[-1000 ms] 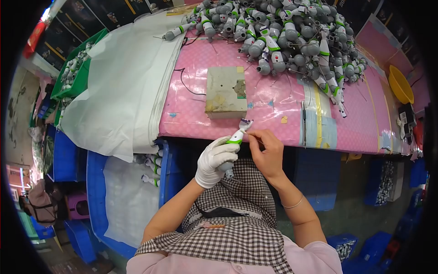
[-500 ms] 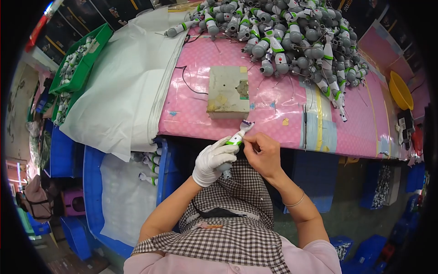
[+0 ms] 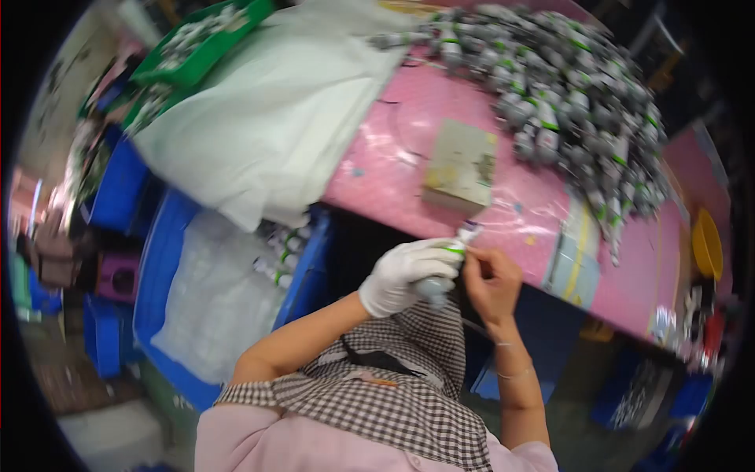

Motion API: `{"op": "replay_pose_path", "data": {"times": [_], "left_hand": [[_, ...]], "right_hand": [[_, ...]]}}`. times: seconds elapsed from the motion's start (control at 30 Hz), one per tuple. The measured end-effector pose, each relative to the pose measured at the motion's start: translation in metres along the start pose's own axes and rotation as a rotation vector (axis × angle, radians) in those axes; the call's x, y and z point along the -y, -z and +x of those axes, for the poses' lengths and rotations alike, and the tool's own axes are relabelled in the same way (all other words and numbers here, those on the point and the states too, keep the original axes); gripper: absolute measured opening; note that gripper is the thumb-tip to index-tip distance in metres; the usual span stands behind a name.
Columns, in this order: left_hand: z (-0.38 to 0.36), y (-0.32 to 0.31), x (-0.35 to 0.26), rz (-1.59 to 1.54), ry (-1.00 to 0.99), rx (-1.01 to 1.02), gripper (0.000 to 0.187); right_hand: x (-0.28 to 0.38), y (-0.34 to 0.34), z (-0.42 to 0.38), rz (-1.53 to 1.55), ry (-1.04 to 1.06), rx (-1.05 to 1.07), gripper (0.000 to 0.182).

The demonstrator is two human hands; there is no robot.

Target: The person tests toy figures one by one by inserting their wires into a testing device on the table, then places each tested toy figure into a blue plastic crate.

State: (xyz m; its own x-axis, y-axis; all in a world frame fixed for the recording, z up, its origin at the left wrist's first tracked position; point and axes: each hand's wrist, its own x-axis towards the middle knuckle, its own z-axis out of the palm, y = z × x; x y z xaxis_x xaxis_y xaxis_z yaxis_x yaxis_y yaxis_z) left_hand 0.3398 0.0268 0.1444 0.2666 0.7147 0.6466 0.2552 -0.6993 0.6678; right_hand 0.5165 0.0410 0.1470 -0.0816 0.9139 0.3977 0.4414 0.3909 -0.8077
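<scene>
My left hand, in a white glove, is wrapped round a white-and-grey plastic toy part. A green band and a small purple-marked tip show beyond the fingers, and the rounded grey end points down toward my apron. Close against the part's right side is my bare right hand, thumb and fingers pinched together. What the pinch holds, if anything, cannot be made out in the blur. A beige metal box stands on the table just beyond the part's tip.
A large heap of similar toy parts covers the back right of the pink table. White sheeting drapes the left side. A blue bin stands lower left, a green tray upper left, a yellow basin far right.
The view has turned, so the table now appears tilted and shifted to the right, and the picture is blurred. My hands keep their hold close together at the toy part.
</scene>
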Motion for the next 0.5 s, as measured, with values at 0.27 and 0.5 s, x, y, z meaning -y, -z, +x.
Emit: {"op": "replay_pose_path", "data": {"times": [0.27, 0.5], "left_hand": [[-0.051, 0.105, -0.050, -0.202, 0.706, -0.704, 0.044], [-0.125, 0.206, -0.071, -0.996, 0.789, -1.258, 0.054]], "right_hand": [[-0.027, 0.037, 0.055, -0.095, -0.013, -0.182, 0.010], [-0.071, 0.031, 0.082, -0.683, 0.201, -0.093, 0.020]]}}
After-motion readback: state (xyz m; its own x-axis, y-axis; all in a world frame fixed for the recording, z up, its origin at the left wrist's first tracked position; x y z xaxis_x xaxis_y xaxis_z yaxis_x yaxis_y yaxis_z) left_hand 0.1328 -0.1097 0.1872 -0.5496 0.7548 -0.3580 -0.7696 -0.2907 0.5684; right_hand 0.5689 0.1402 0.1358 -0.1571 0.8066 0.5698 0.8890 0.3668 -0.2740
